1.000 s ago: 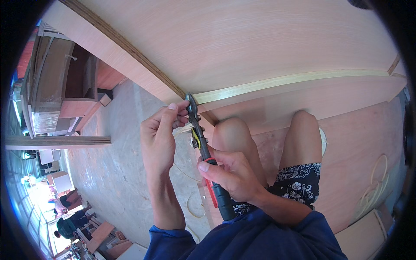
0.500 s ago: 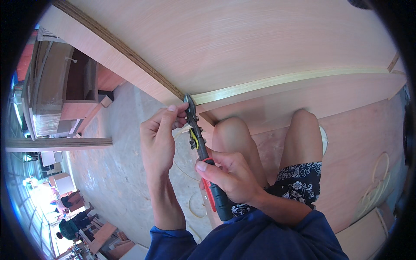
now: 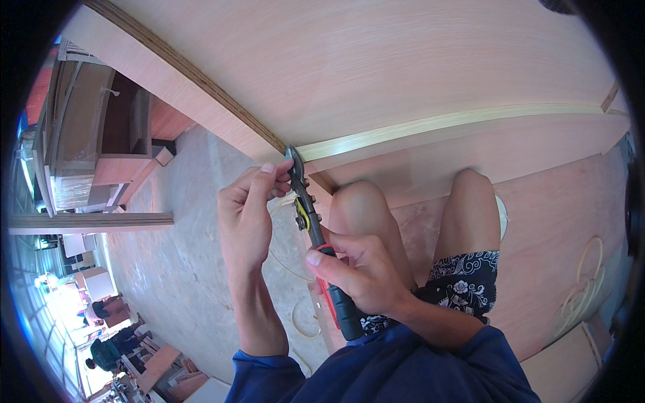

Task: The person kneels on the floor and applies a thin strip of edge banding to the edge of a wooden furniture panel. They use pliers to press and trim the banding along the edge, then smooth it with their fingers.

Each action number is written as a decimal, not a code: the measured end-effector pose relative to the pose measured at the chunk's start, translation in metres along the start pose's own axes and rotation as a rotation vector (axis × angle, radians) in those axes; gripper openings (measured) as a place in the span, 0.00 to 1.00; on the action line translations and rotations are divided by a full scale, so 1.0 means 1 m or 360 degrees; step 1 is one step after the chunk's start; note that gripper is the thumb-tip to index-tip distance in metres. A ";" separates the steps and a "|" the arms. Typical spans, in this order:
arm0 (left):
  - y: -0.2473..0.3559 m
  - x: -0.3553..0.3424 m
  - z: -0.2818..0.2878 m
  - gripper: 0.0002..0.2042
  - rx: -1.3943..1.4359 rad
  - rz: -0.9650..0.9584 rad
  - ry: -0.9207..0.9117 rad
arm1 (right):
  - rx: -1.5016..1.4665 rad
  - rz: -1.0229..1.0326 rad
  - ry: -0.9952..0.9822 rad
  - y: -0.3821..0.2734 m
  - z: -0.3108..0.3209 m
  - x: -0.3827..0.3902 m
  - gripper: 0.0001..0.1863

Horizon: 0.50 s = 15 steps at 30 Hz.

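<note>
A pair of snips [image 3: 314,232] with a dark metal head, a yellow latch and red-and-black handles slants through the centre of the frame, tip uppermost, at the corner where a pale yellow strip [image 3: 437,127] ends; whether the blades bite on the strip cannot be told. The right hand [image 3: 363,272] is wrapped around the handles, thumb along the near side. The left hand [image 3: 248,208] has thumb and fingertips drawn together just beside the blades, and whether anything is pinched there is too small to tell. The strip runs rightward along the edge of a large wooden panel [image 3: 403,60], which fills the top of the frame. From the same corner a layered plywood rail [image 3: 195,80] climbs to the upper left, closing off the way above the left hand. Below the panel edge, the person's two knees [image 3: 366,208] crowd the space right of the snips. Coiled pale banding [image 3: 581,292] lies at the lower right. A wooden cabinet [image 3: 121,169] stands at the upper left, and another person [image 3: 111,352] is far off at the lower left. Open grey floor [image 3: 181,248] stretches left of the left forearm.
</note>
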State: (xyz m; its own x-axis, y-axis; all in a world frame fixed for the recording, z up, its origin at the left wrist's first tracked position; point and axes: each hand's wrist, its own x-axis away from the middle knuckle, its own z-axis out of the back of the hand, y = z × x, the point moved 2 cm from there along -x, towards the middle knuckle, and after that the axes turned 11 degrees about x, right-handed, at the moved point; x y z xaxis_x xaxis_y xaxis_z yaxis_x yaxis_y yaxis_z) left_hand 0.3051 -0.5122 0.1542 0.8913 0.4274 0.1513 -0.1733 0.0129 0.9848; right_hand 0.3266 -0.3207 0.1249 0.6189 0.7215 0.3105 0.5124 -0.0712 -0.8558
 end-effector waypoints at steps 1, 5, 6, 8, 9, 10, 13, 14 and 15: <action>0.000 0.000 0.000 0.17 -0.0001 -0.0003 -0.0004 | -0.0003 -0.0009 -0.0007 0.000 0.000 0.000 0.14; 0.001 0.000 0.002 0.17 -0.0025 -0.0008 -0.0017 | -0.0002 0.0006 0.0000 -0.002 0.000 0.000 0.14; 0.000 0.000 0.002 0.17 -0.0009 -0.0004 -0.0016 | 0.0029 0.0010 0.0005 -0.002 0.000 0.000 0.14; -0.001 0.000 0.002 0.18 0.0012 0.0001 -0.0004 | 0.0125 0.0007 0.0029 -0.001 0.000 0.000 0.14; -0.001 0.001 0.002 0.18 0.0041 0.0006 -0.0001 | 0.0063 0.0000 0.0043 0.000 0.000 0.001 0.15; 0.000 0.002 0.002 0.18 0.0058 0.0007 0.0013 | 0.0036 -0.0017 0.0070 0.001 0.000 0.002 0.16; 0.008 0.011 0.010 0.18 0.0075 -0.0145 0.0104 | 0.0152 0.0077 0.0123 0.007 0.003 0.009 0.19; 0.013 0.015 0.016 0.18 0.0077 -0.0223 0.0146 | 0.0231 0.0135 0.0128 0.011 0.004 0.012 0.20; 0.017 0.018 0.024 0.15 0.0079 -0.0263 0.0184 | 0.0426 0.0124 0.0091 0.015 0.009 0.019 0.21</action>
State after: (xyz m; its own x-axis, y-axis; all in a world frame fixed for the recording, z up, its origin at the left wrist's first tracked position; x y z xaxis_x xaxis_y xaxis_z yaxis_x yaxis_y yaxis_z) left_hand 0.3286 -0.5259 0.1761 0.8513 0.5243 -0.0208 -0.0052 0.0481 0.9988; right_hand 0.3407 -0.3019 0.1148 0.6865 0.6806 0.2558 0.2912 0.0651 -0.9545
